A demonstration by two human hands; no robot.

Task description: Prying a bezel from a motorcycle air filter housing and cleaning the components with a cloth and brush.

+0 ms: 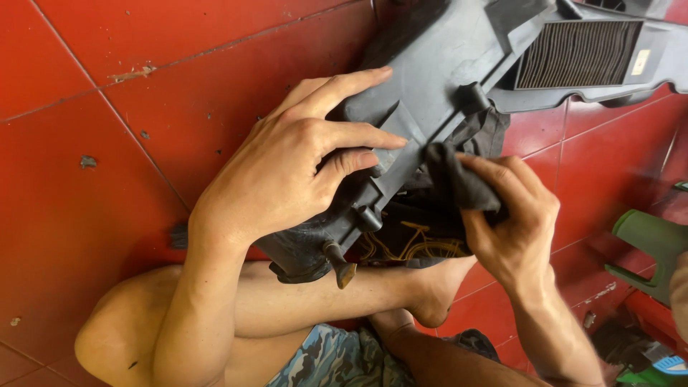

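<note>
My left hand (pixel 287 165) grips the edge of a large dark grey plastic housing (pixel 444 64), fingers spread over its outer face, thumb curled under the rim. My right hand (pixel 505 215) pinches a dark grey rag (pixel 459 172) and presses it against the housing's lower edge. The housing tilts from my lap up to the top right. A pleated filter panel (pixel 577 54) shows in its upper end. My crossed bare legs (pixel 287 301) lie beneath it.
Red floor tiles (pixel 107 179) lie all around. A green plastic stool leg (pixel 648 244) stands at the right edge. A dark flip-flop with yellow printing (pixel 416 244) lies under the housing. Green and blue objects (pixel 656 369) sit at the bottom right.
</note>
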